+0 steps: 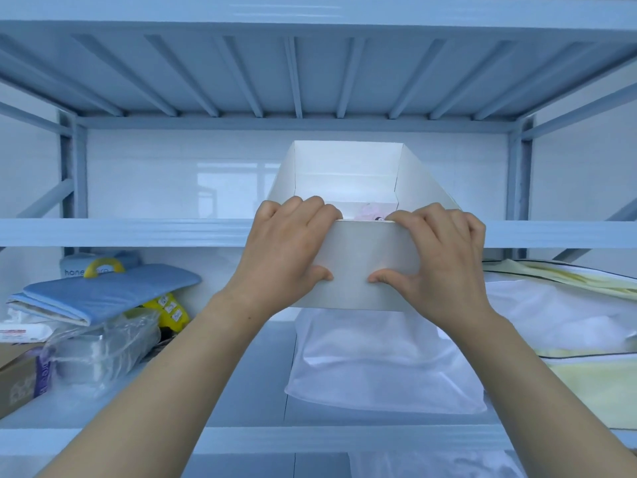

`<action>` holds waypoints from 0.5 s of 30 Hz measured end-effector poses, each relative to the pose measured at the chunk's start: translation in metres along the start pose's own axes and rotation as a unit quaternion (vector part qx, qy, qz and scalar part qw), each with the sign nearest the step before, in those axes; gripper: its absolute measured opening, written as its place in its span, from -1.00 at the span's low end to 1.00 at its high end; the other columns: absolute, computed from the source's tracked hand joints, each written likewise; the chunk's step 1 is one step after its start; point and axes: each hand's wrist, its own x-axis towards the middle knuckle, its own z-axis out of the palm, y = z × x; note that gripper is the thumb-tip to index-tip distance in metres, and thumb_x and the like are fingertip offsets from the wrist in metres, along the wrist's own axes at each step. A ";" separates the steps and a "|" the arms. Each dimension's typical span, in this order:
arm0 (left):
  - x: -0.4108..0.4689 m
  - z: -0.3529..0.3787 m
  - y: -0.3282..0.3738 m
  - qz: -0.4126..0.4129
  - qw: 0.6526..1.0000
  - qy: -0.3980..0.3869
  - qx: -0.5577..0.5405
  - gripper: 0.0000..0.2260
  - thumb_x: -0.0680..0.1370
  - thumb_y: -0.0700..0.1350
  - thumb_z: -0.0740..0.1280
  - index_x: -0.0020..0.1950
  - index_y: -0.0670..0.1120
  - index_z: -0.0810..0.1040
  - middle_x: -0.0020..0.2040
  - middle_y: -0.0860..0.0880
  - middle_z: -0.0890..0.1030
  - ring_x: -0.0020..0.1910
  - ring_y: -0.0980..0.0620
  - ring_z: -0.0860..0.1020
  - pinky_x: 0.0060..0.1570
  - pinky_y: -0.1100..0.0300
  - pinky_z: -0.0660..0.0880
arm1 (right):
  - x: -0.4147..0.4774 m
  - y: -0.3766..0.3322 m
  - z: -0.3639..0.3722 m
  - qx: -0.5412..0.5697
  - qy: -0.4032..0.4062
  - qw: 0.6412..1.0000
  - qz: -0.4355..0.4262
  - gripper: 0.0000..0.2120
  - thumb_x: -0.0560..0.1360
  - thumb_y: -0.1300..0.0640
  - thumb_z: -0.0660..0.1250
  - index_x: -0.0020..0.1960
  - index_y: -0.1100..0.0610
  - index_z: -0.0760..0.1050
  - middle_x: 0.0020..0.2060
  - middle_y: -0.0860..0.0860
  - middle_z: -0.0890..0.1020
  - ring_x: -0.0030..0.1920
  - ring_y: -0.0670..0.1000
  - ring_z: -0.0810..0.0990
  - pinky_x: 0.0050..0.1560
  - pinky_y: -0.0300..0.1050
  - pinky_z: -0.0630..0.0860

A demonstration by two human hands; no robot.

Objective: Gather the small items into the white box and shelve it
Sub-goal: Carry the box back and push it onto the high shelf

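Both hands hold the white box (365,267) by its near end wall, at the middle of the view. The left hand (289,250) grips the wall's 9 o'clock corner: its fingers are curled over the top rim into the box and its thumb is pressed flat on the outer face. The right hand (444,257) mirrors this at the 3 o'clock corner, fingers hooked over the rim and thumb on the outer face, so the two thumbs point at each other, apart.

The box is open-topped and runs away from the person toward 12 o'clock, at the level of the middle shelf rail (120,232), with its far end near the white back wall. The near end hides the rail, and it cannot be told whether the box's bottom rests on the shelf. Just inside the near rim, between the two sets of fingers, a pale pink item (367,212) shows; what it is cannot be made out.

On the shelf below, a white bag (379,360) lies at 6 o'clock from the box. At 8 o'clock sit a folded blue pad (103,294), a clear plastic bag (103,353) and a cardboard box (17,381). At 4 o'clock lies a yellow and white bedding bag (568,322). The ribbed underside of the upper shelf (310,70) spans 12 o'clock.
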 end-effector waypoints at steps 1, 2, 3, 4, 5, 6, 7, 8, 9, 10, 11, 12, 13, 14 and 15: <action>0.006 0.007 -0.001 0.002 1.000 0.001 -0.004 -0.39 0.05 -0.01 0.63 -0.01 -0.10 0.47 -0.18 -0.03 0.51 -0.23 -0.09 0.47 -0.23 0.13 0.09 | 0.003 0.007 0.004 -0.003 0.000 1.000 0.001 -0.30 0.05 -0.09 0.62 0.11 0.06 0.46 -0.13 0.03 0.50 -0.07 0.01 0.35 0.07 -0.08 0.15; 0.013 0.014 -0.002 0.004 1.000 0.002 -0.008 -0.39 0.05 -0.01 0.63 -0.01 -0.09 0.47 -0.18 -0.03 0.50 -0.23 -0.09 0.46 -0.23 0.13 0.08 | 0.006 0.013 0.008 -0.007 0.000 1.000 0.003 -0.29 0.05 -0.09 0.62 0.13 0.06 0.47 -0.11 0.03 0.50 -0.06 0.01 0.35 0.08 -0.08 0.15; 0.019 0.021 -0.003 0.006 1.000 0.003 -0.015 -0.39 0.05 -0.01 0.62 -0.01 -0.09 0.47 -0.18 -0.02 0.50 -0.22 -0.09 0.46 -0.23 0.13 0.07 | 0.009 0.020 0.012 -0.011 0.000 1.000 0.003 -0.27 0.06 -0.10 0.62 0.16 0.06 0.48 -0.10 0.04 0.51 -0.04 0.01 0.35 0.10 -0.07 0.15; 0.025 0.028 -0.004 0.008 1.000 0.005 -0.022 -0.39 0.05 -0.01 0.62 0.00 -0.09 0.47 -0.17 -0.02 0.50 -0.20 -0.08 0.44 -0.23 0.14 0.07 | 0.012 0.027 0.016 -0.015 0.001 1.000 0.002 -0.25 0.07 -0.10 0.62 0.19 0.07 0.47 -0.08 0.04 0.51 -0.03 0.01 0.35 0.13 -0.06 0.15; 0.031 0.035 -0.006 0.012 0.999 0.007 -0.033 -0.38 0.05 -0.01 0.63 0.02 -0.08 0.47 -0.16 -0.02 0.50 -0.17 -0.05 0.42 -0.22 0.15 0.05 | 0.015 0.033 0.021 -0.017 0.003 1.000 -0.001 -0.23 0.08 -0.11 0.61 0.22 0.07 0.46 -0.06 0.05 0.52 -0.01 0.02 0.36 0.15 -0.06 0.15; 0.037 0.042 -0.008 0.018 0.999 0.009 -0.046 -0.37 0.06 -0.01 0.62 0.05 -0.07 0.47 -0.13 -0.01 0.50 -0.14 -0.01 0.38 -0.20 0.17 0.03 | 0.018 0.040 0.026 -0.019 0.005 1.000 -0.005 -0.21 0.10 -0.12 0.60 0.25 0.07 0.44 -0.03 0.06 0.52 0.01 0.02 0.36 0.19 -0.04 0.15; 0.044 0.050 -0.011 0.027 0.998 0.010 -0.060 -0.35 0.08 0.00 0.62 0.08 -0.05 0.46 -0.11 0.00 0.49 -0.12 0.03 0.33 -0.18 0.20 0.01 | 0.021 0.046 0.031 -0.023 0.006 1.000 -0.010 -0.18 0.12 -0.13 0.59 0.29 0.07 0.41 0.00 0.07 0.53 0.04 0.03 0.37 0.24 -0.02 0.13; 0.050 0.057 -0.014 0.038 0.997 0.011 -0.072 -0.33 0.09 0.00 0.61 0.12 -0.03 0.45 -0.08 0.01 0.48 -0.10 0.05 0.31 -0.15 0.22 0.00 | 0.024 0.052 0.035 -0.030 0.006 0.999 -0.014 -0.16 0.14 -0.14 0.58 0.33 0.06 0.37 0.05 0.07 0.52 0.09 0.03 0.38 0.30 0.00 0.10; 0.057 0.063 -0.018 0.048 0.995 0.015 -0.082 -0.31 0.11 0.01 0.60 0.17 -0.01 0.43 -0.05 0.03 0.47 -0.07 0.06 0.30 -0.13 0.23 0.01 | 0.027 0.058 0.040 -0.039 0.005 0.999 -0.019 -0.15 0.17 -0.15 0.56 0.37 0.04 0.32 0.10 0.07 0.51 0.14 0.04 0.38 0.35 0.02 0.05; 0.063 0.070 -0.022 0.057 0.994 0.021 -0.089 -0.28 0.12 0.03 0.59 0.23 0.01 0.41 -0.01 0.03 0.46 -0.04 0.06 0.30 -0.09 0.23 0.02 | 0.031 0.065 0.045 -0.050 0.003 0.998 -0.024 -0.15 0.21 -0.16 0.53 0.40 0.03 0.28 0.16 0.06 0.49 0.19 0.04 0.36 0.39 0.03 -0.01; 0.069 0.077 -0.026 0.064 0.993 0.029 -0.095 -0.24 0.13 0.05 0.58 0.28 0.02 0.38 0.02 0.03 0.45 -0.02 0.06 0.31 -0.05 0.23 0.03 | 0.034 0.070 0.050 -0.059 0.001 0.998 -0.029 -0.16 0.25 -0.15 0.51 0.42 0.03 0.25 0.22 0.06 0.46 0.25 0.05 0.34 0.42 0.03 -0.07; 0.074 0.084 -0.030 0.069 0.992 0.039 -0.100 -0.21 0.15 0.06 0.57 0.32 0.03 0.35 0.06 0.02 0.45 0.02 0.05 0.31 0.00 0.21 0.04 | 0.037 0.075 0.056 -0.062 -0.001 0.998 -0.033 -0.19 0.29 -0.14 0.48 0.43 0.03 0.23 0.28 0.05 0.42 0.31 0.06 0.30 0.43 0.04 -0.11; 0.079 0.092 -0.033 0.074 0.990 0.054 -0.104 -0.19 0.17 0.09 0.56 0.35 0.02 0.33 0.09 0.01 0.45 0.05 0.05 0.32 0.06 0.18 0.06 | 0.039 0.080 0.061 -0.063 0.001 0.997 -0.038 -0.21 0.33 -0.14 0.45 0.44 0.04 0.21 0.34 0.05 0.38 0.37 0.07 0.25 0.43 0.05 -0.12; 0.083 0.100 -0.036 0.079 0.989 0.070 -0.103 -0.19 0.19 0.11 0.54 0.38 0.01 0.30 0.12 0.00 0.45 0.09 0.04 0.33 0.13 0.14 0.06 | 0.041 0.085 0.066 -0.067 0.005 0.997 -0.043 -0.24 0.37 -0.13 0.41 0.45 0.05 0.18 0.38 0.04 0.33 0.41 0.08 0.19 0.44 0.06 -0.13; 0.086 0.108 -0.037 0.085 0.988 0.086 -0.096 -0.20 0.23 0.15 0.50 0.40 0.00 0.28 0.15 -0.01 0.45 0.13 0.03 0.33 0.21 0.09 0.05 | 0.043 0.089 0.071 -0.073 0.007 0.996 -0.048 -0.26 0.40 -0.14 0.36 0.46 0.05 0.15 0.42 0.04 0.28 0.45 0.09 0.13 0.44 0.07 -0.13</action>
